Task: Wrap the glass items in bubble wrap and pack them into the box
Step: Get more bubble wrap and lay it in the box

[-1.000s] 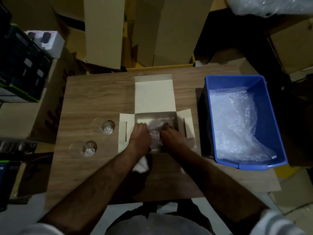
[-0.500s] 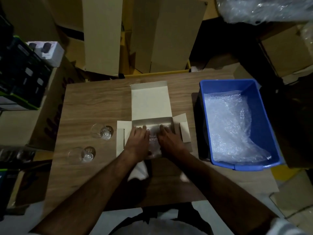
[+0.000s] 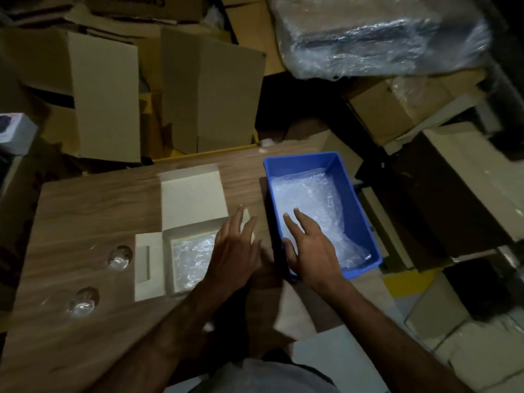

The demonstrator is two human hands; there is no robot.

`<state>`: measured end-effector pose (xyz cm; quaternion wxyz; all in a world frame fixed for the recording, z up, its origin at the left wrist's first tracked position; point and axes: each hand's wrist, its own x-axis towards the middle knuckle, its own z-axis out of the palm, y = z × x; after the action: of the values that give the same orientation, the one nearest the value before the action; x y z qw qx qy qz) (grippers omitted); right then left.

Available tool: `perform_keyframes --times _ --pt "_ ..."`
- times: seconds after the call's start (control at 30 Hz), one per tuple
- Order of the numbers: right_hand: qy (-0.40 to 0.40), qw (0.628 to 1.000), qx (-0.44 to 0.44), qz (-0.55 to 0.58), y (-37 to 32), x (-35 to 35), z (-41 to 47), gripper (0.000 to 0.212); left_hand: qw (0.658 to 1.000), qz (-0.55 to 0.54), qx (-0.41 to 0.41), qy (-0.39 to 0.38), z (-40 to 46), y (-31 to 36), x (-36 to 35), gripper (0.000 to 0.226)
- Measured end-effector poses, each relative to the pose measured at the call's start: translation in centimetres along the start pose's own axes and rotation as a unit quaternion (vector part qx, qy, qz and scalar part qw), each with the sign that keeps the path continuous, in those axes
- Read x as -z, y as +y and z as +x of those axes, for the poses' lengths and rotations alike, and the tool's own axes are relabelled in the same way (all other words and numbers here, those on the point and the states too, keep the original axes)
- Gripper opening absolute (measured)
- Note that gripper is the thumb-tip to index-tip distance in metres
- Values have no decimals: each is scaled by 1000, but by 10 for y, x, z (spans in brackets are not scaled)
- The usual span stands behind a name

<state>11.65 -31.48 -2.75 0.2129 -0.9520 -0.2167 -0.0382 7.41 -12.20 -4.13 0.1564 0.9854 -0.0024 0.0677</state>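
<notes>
Hands [image 3: 236,251] [image 3: 310,248] spread, gripping nothing; left one hides box's [image 3: 170,251] right flap.

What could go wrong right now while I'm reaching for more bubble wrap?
Two unwrapped glasses lie on their sides on the table; the nearer one is close to the left edge and might roll off. The right hand reaches into the blue bin, so attention is away from them. The left hand hovers over the box flap and could bump it.

glasses [image 3: 120,257] 2 | white box [image 3: 194,194] 1 | blue bin [image 3: 351,199] 1 | hands [image 3: 235,251] 2
</notes>
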Motion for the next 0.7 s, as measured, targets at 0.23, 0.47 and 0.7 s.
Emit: perform_keyframes --times 0.23,0.47,0.7 --pt "-175 979 -65 -85 78 16 -11 76 998 -14 -56 39 39 73 -32 60" --pt "-318 935 -63 -147 101 4 23 89 997 32 0 -65 51 76 -58 74" --pt "-297 946 13 -130 110 -9 43 40 998 -11 5 -59 51 75 -57 78"
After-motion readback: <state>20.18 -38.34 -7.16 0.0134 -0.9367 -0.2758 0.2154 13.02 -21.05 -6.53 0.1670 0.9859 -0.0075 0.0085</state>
